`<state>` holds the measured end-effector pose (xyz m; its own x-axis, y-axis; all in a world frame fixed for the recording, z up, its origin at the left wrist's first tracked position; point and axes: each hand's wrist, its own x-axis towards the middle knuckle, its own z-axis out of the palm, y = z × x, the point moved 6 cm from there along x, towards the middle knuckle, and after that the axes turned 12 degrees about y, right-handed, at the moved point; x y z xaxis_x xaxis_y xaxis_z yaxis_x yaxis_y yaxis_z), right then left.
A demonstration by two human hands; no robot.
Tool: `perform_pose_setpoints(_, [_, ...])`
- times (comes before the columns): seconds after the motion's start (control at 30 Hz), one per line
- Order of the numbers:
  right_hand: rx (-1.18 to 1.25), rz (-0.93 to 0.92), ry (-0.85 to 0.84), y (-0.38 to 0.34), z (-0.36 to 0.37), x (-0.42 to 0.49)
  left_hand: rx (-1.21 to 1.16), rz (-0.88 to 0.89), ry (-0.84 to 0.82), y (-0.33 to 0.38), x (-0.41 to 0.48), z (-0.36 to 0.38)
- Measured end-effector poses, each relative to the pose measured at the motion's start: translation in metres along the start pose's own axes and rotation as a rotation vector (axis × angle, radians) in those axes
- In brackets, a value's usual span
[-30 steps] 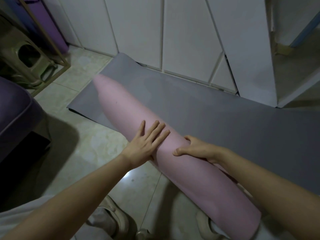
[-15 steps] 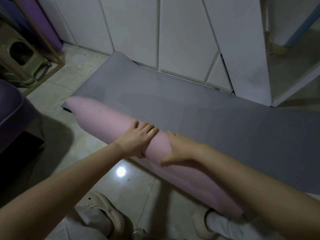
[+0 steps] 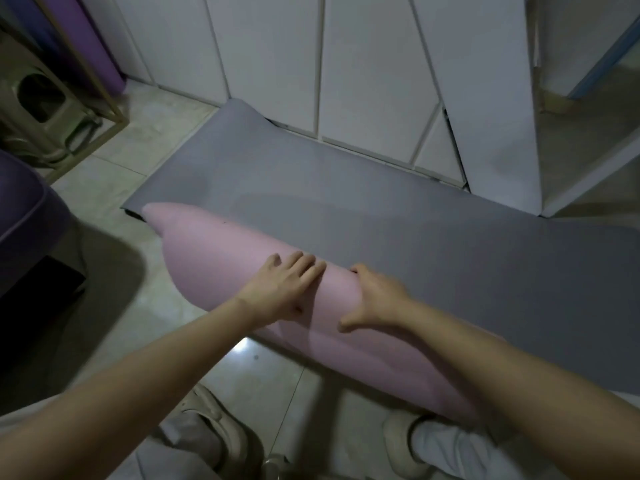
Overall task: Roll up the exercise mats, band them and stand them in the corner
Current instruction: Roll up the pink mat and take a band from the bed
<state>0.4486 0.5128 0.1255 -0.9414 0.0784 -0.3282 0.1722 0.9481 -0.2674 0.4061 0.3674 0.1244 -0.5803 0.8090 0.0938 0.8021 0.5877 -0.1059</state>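
A pink mat roll (image 3: 214, 258) lies slanted on the near edge of a flat grey mat (image 3: 398, 216), its left end uneven and tapered. My left hand (image 3: 280, 289) presses palm-down on top of the roll, fingers spread toward the grey mat. Just to the right, my right hand (image 3: 374, 299) cups over the roll, thumb on the near side. The roll's right end is hidden behind my right forearm. A rolled purple mat (image 3: 90, 39) stands in the far left corner. No band is in sight.
White cabinet doors (image 3: 363, 64) run along the grey mat's far edge. A brass-framed rack (image 3: 107, 98) with a stool sits far left. A purple seat (image 3: 24, 216) is at the left. My shoes (image 3: 214, 427) stand on the tiled floor below the roll.
The pink roll's left end has swung from far up the grey mat toward its near left corner, so the roll lies flatter along the near edge. Both hands stayed on its middle.
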Motion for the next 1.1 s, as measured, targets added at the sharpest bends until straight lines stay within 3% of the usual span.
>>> perform_pose_setpoints(0.1, [0.170,0.156,-0.063,0.014,-0.005,0.004,0.006,0.000,0.125,0.010,-0.016,0.000])
perform_pose_setpoints(0.23, [0.404,0.277,-0.156,0.019,-0.010,0.004,0.065,-0.026,0.076,0.020,-0.023,0.004])
perform_pose_setpoints(0.4, [0.609,0.311,-0.376,0.009,-0.005,-0.003,0.057,0.036,0.151,0.010,-0.021,-0.003])
perform_pose_setpoints(0.53, [0.635,0.233,-0.496,-0.003,-0.005,-0.008,0.058,0.131,0.180,0.005,-0.020,-0.015])
perform_pose_setpoints(0.73, [0.346,0.051,-0.322,-0.031,-0.027,-0.009,-0.027,0.137,0.151,-0.005,-0.008,-0.017])
perform_pose_setpoints(0.93, [-0.318,-0.074,-0.025,-0.045,-0.019,-0.024,-0.107,0.071,-0.038,-0.003,0.012,-0.001])
perform_pose_setpoints(1.1, [-0.198,-0.075,0.036,-0.034,-0.017,-0.017,-0.102,0.067,-0.054,-0.001,0.012,0.003])
